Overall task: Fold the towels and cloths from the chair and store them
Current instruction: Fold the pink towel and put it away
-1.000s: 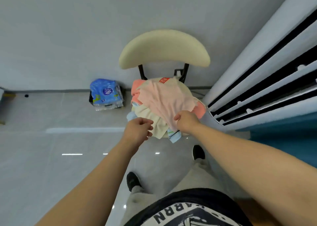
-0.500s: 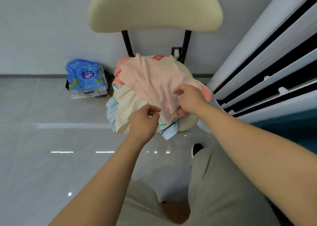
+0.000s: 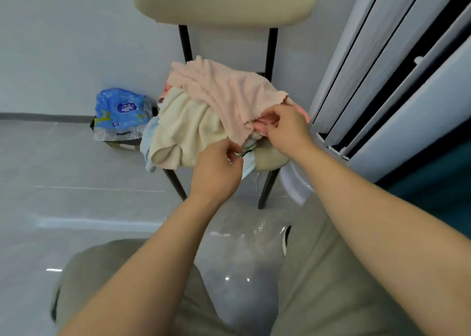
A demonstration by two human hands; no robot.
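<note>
Cream chair (image 3: 224, 1) has the pile of cloths (image 3: 183, 129) on its seat, pink towel (image 3: 224, 91) on top. Blue pack (image 3: 119, 111) on the floor has a round logo, text too blurry to read. Right hand (image 3: 285, 129) pinches the pink towel's near edge. Left hand (image 3: 216, 170) pinches the pile's front edge, fingertips together.

- No lettering is readable anywhere.
- The blue packet (image 3: 119, 111), well to the left of the left hand (image 3: 216, 170), bears a round white logo; its writing is too blurred to read.
</note>
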